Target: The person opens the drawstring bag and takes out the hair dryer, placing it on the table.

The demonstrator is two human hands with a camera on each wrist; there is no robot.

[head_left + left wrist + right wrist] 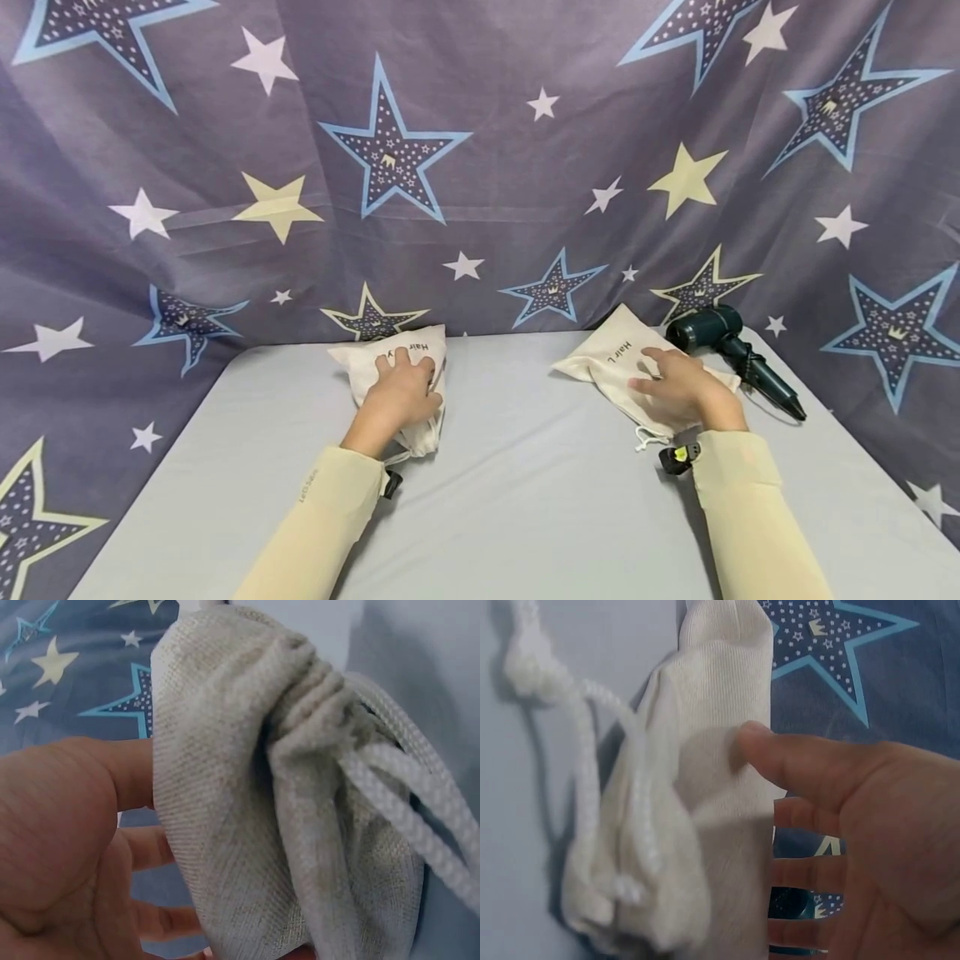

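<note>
On the left half of the table, a cream cloth drawstring bag [360, 363] with printed lettering lies near the back edge. My left hand [401, 395] rests on it with fingers spread; in the left wrist view the bag's gathered neck and white cord [412, 787] face the camera. A second cream drawstring bag [600, 358], printed "Hair L", lies at the back right. My right hand [678, 385] is over it, fingers extended, the thumb against the cloth in the right wrist view. The contents of both bags are hidden.
A dark green hair dryer [705, 327] with a cord lies just right of the right bag, near the table's right edge. Grey cloth covers the table [510, 483]. A star-patterned curtain [495, 167] hangs behind and along both sides.
</note>
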